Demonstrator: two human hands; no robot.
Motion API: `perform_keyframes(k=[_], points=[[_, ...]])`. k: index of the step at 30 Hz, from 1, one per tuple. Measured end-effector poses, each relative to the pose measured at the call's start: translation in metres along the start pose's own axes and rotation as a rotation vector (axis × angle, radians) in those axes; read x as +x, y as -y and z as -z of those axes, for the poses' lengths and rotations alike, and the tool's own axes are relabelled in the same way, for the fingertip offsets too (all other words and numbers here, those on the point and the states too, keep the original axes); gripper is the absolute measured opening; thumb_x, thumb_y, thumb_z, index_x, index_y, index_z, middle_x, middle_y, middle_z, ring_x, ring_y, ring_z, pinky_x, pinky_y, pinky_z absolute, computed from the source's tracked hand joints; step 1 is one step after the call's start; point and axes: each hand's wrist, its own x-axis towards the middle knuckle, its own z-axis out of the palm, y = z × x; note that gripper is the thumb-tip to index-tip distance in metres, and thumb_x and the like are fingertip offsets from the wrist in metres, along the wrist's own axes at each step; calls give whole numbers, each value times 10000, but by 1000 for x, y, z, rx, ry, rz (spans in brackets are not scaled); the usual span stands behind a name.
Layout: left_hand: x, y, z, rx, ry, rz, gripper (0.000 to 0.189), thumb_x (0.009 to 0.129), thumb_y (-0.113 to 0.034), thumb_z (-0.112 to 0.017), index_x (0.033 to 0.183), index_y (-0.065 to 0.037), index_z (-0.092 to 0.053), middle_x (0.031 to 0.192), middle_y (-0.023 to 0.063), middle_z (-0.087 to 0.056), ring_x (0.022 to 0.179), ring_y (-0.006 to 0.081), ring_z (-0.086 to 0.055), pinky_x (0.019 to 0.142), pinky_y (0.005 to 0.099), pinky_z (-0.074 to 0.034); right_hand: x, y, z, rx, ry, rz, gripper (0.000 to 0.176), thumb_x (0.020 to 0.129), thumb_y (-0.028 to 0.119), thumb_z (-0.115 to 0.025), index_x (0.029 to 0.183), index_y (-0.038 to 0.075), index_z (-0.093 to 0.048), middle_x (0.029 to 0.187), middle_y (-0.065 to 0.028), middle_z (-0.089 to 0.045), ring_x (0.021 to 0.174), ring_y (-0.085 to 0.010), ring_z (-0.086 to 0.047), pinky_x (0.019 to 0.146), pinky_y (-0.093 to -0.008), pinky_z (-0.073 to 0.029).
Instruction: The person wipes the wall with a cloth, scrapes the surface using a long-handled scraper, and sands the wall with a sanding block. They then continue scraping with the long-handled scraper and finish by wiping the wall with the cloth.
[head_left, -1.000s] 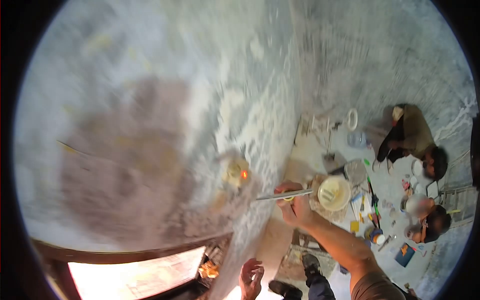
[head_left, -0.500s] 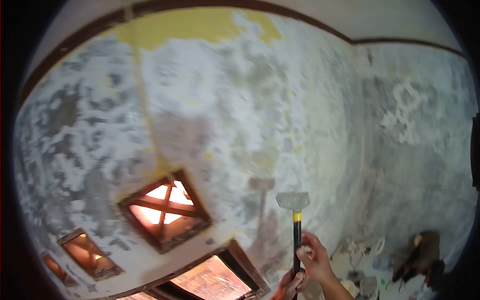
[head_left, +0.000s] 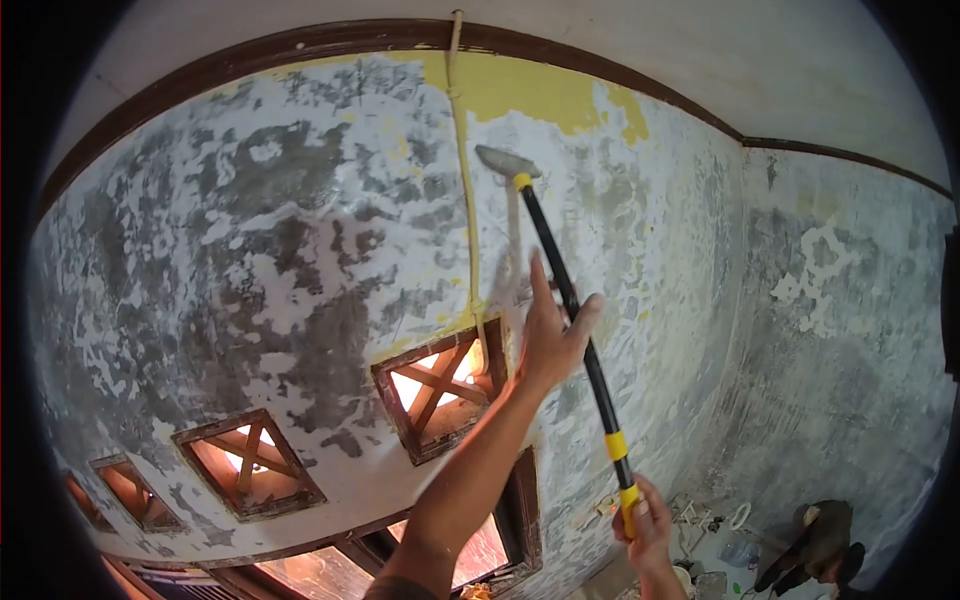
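A long-handled scraper with a black and yellow pole slants up across the view. Its grey head is at the patchy wall, just below the yellow paint; whether it touches cannot be told. At the pole's lower end, my right hand is closed round the yellow grip. Higher up is my left hand, back towards me, with index finger and thumb stretched apart. The pole passes behind its thumb side, against or close to the palm. Its other fingers are partly hidden.
A beige cable or pipe runs down the wall beside the scraper head to a cross-braced vent opening. More framed openings line the lower left. Brown trim borders the ceiling. A dark bundle and clutter lie at lower right.
The scraper has risen up the wall and now tilts left, with more of its pole showing. My left hand has moved high along the pole; my right is at its lower end. The view has shifted left.
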Motion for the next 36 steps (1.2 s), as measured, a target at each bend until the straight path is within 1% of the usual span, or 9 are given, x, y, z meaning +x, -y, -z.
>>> perform_keyframes(k=[1, 4, 6, 8, 14, 20, 24, 34, 36], points=[[11, -10, 10, 241, -21, -38, 1015, 812, -326, -697, 1471, -39, 20, 1093, 203, -476, 932, 307, -553, 750, 384, -478, 6, 11, 0, -16, 16, -8, 558, 938, 363, -537, 1328, -18, -416, 681, -34, -514, 488, -99, -449, 417, -243, -344], [35, -34, 32, 615, -150, -602, 801, 709, -264, -736, 1379, -18, -372, 1167, 227, -477, 1135, 373, -446, 983, 449, -343, 18, 48, -2, -87, 24, -23, 544, 939, 336, -530, 1346, -9, -424, 624, -34, -509, 444, -93, -438, 388, -236, -324], [46, -55, 44, 605, 280, -831, 548, 598, -133, -672, 1138, -57, -618, 1163, 144, -501, 1211, 309, -446, 1047, 462, -288, 25, 73, 3, -134, 19, -13, 483, 960, 277, -501, 1340, -15, -442, 628, -29, -501, 444, -77, -420, 389, -227, -309], [60, -57, 39, 667, 519, -856, 403, 557, -139, -670, 956, -87, -648, 1028, 97, -560, 1058, 256, -533, 988, 430, -359, 31, 94, 14, -156, 42, -62, 467, 958, 258, -499, 1339, -8, -459, 635, -48, -524, 437, -72, -415, 385, -221, -312], [112, -24, -4, 813, 476, -978, 152, 500, -144, -671, 586, -150, -546, 606, 1, -519, 646, 209, -518, 676, 331, -396, 41, 113, 26, -375, -17, 77, 514, 934, 298, -529, 1318, -41, -477, 610, -20, -497, 419, -60, -408, 345, -225, -289], [133, -24, -31, 585, 219, -1136, 121, 537, -151, -647, 537, -180, -530, 543, -17, -497, 568, 194, -512, 626, 326, -368, 60, 164, 38, -721, -147, 331, 459, 934, 291, -555, 1232, -58, -559, 531, 38, -425, 427, -33, -368, 373, -215, -219], [129, -24, -28, 513, 158, -1155, 163, 542, -162, -645, 518, -171, -485, 523, -12, -473, 552, 198, -496, 592, 339, -351, 59, 134, 38, -743, -112, 497, 428, 947, 257, -532, 1226, -67, -559, 512, 52, -382, 442, -20, -320, 395, -225, -203], [134, -16, -27, 474, 187, -1234, 145, 501, -196, -625, 511, -199, -481, 487, -25, -434, 481, 176, -466, 552, 314, -339, 59, 139, 36, -814, -90, 434, 413, 964, 251, -487, 1162, -97, -590, 522, 43, -384, 412, -24, -315, 374, -230, -212], [141, -15, -37, 532, 149, -1216, 153, 495, -212, -634, 511, -197, -482, 494, -31, -444, 493, 178, -475, 557, 315, -343, 81, 159, 45, -712, -239, 320, 447, 950, 299, -523, 1135, -99, -604, 522, 50, -393, 420, -21, -343, 369, -216, -223]])
